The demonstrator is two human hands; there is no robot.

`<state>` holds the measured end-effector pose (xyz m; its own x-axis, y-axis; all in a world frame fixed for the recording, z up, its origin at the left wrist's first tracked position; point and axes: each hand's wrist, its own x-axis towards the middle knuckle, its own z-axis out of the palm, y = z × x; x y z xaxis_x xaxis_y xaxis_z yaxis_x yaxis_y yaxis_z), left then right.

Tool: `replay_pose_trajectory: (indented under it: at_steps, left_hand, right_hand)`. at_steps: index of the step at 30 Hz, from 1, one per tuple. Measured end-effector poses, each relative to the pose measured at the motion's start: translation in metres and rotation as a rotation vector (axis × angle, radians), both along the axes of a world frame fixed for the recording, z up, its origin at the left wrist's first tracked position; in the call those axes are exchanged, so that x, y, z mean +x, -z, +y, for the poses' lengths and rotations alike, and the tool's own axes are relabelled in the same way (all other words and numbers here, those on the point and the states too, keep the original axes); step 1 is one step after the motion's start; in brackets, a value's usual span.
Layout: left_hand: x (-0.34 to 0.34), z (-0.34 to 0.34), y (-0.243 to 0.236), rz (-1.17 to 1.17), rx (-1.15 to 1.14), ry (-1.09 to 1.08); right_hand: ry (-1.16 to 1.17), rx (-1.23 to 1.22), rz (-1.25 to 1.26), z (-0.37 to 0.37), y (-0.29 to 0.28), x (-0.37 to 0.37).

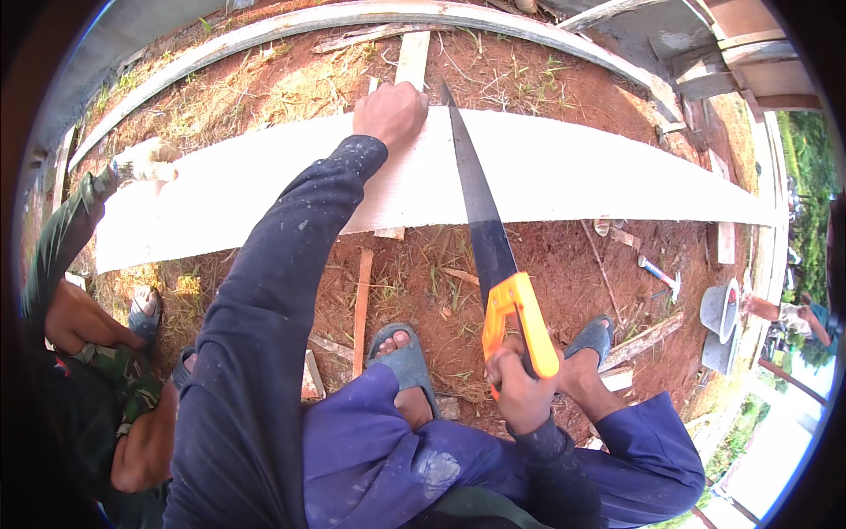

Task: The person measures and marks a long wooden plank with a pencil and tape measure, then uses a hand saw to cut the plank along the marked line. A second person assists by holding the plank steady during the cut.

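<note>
A long, pale board (573,167), washed out by glare, lies crosswise in front of me. My left hand (390,115) is closed at its far edge, pressing on it, with the fingertips hidden. In my right hand (524,383) is the orange handle of a handsaw (480,207). Its dark, tapering blade crosses the board just right of my left hand, with the tip past the far edge. Another person's gloved hand (145,163) rests on the board's left end.
Under the board are wooden supports (412,60). A hammer (659,273) and wood scraps (648,339) lie on the red soil to the right, near grey buckets (720,310). A co-worker's leg (92,317) is close on my left. A long beam (291,28) runs along the back.
</note>
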<state>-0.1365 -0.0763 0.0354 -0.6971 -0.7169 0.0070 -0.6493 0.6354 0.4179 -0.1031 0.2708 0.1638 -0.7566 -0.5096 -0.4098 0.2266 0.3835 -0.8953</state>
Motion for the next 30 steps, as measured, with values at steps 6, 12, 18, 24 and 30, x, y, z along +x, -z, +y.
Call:
replay_pose_trajectory:
  at_steps: [6, 12, 18, 24, 30]
  left_hand:
    - [-0.008, 0.007, -0.01, 0.007, 0.016, 0.011]
    - [-0.007, -0.002, 0.002, -0.001, -0.073, 0.078]
    - [-0.004, 0.0, -0.012, -0.04, 0.116, -0.047]
    - [-0.005, 0.007, -0.002, -0.01, 0.033, -0.017]
    - [-0.013, 0.007, -0.014, 0.012, -0.03, 0.028]
  right_hand:
    - [0.028, 0.029, -0.161, 0.07, -0.059, 0.047]
    - [-0.064, 0.001, 0.238, -0.121, 0.025, -0.05]
    - [-0.027, -0.043, 0.051, -0.046, 0.026, -0.026]
    - [-0.1, -0.038, 0.064, 0.088, -0.018, 0.052]
    - [-0.05, -0.063, 0.396, -0.124, 0.037, -0.047]
